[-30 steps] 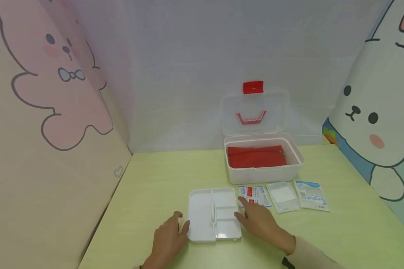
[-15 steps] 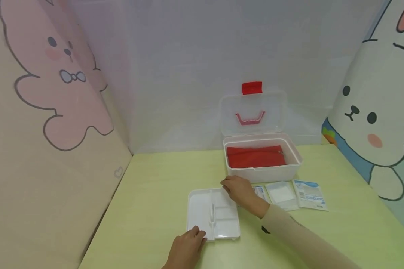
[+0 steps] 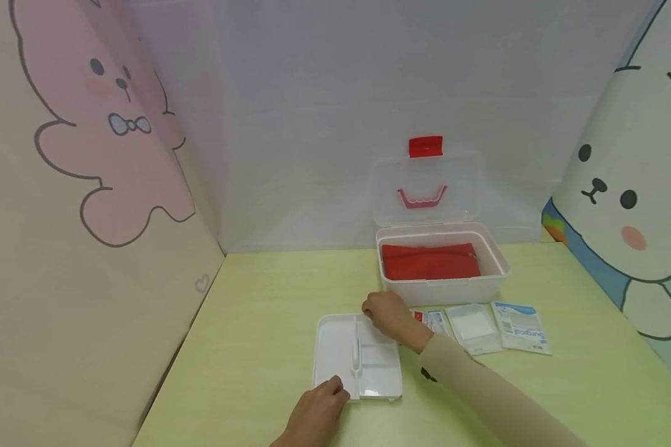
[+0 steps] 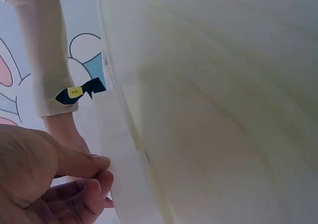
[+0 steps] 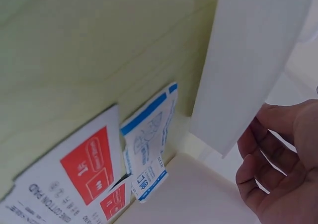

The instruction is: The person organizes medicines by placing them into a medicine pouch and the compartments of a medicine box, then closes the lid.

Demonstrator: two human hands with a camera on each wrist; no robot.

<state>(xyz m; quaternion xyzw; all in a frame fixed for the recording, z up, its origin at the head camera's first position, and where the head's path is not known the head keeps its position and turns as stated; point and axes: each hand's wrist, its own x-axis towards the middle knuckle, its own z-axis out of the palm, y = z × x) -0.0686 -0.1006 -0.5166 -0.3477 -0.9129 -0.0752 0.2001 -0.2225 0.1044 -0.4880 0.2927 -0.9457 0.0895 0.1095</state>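
A flat white compartment tray (image 3: 333,347) with a raised middle handle lies on the table in the head view. My left hand (image 3: 317,411) grips its near edge left of centre. In the left wrist view, thumb and curled fingers (image 4: 102,184) pinch the rim of the tray's white side (image 4: 131,182). At the far edge, my right hand (image 3: 390,315) holds the rim near the back right corner. The right wrist view shows the thumb and curled fingers of this hand (image 5: 283,162) at the tray wall (image 5: 246,60); part of the back compartment is hidden beneath the hand.
Behind the tray stands an open white box (image 3: 447,290) with a red zip pouch (image 3: 432,262) inside and its clear lid (image 3: 464,186) raised. Cotton pad packets (image 5: 87,164), a white gauze packet (image 3: 474,327) and a surgical packet (image 3: 521,328) lie right of the tray.
My left hand has moved from the tray's left side onto its near edge. My right hand has gone from the right side to the far edge. The tray stays in about the same place.
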